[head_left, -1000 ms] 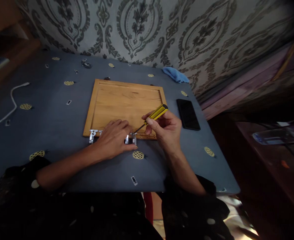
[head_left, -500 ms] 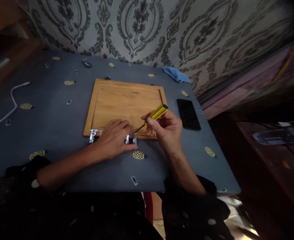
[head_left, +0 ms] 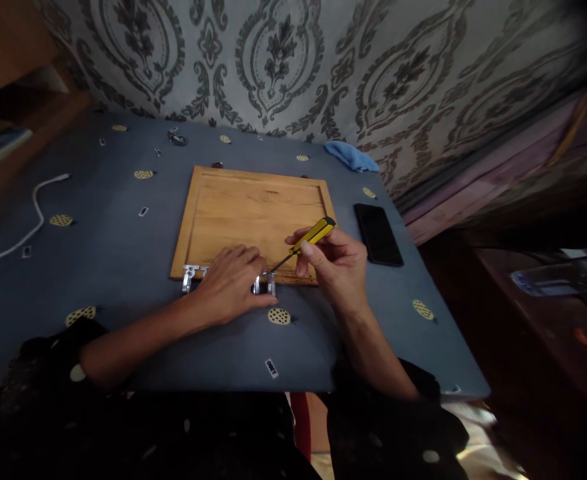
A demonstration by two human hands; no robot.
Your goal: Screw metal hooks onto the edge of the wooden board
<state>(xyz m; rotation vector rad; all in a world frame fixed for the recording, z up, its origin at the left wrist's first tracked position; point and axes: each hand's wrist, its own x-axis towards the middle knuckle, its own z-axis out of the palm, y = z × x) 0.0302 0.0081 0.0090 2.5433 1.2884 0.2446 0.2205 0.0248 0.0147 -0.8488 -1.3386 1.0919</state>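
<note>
Right now the right hand (head_left: 336, 263) pinches the yellow screwdriver (head_left: 316, 233), which looks light and stiff, by its handle, tip at the metal hinge (head_left: 272, 285) on the wooden board's (head_left: 253, 207) near edge, while the left hand (head_left: 230, 285) lies flat, pressing that hinge down.

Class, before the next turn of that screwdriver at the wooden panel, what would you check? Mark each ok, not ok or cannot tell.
1. Right hand grips the yellow screwdriver: ok.
2. Its tip seated in a screw of the metal fitting: cannot tell.
3. Left hand lies on the metal fitting, holding it down: ok.
4. Wooden panel flat on the table: ok.
5. Phone clear of panel and hands: ok.
</note>
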